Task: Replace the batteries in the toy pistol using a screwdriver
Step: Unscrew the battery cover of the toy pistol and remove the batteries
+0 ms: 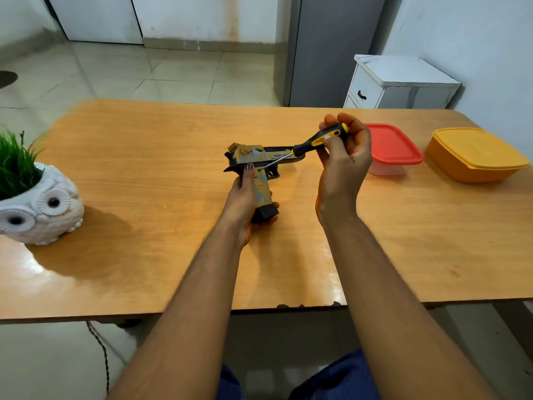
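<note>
Both our hands are busy above the table [144, 157]: the left hand [243, 197] clamps the toy pistol [253, 163] by its grip, barrel pointing right, while the right hand [343, 157] holds the screwdriver [314, 142], slanting down-left, tip on the frame.

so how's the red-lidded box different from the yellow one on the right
The red-lidded box has a clear, see-through body under its red lid, while the yellow box is yellow all over, lid and body. The red-lidded box looks smaller and sits nearer the right hand; the yellow box looks bigger and sits closer to the table's right end. Both are rounded rectangular tubs with their lids on, standing upright.
</note>
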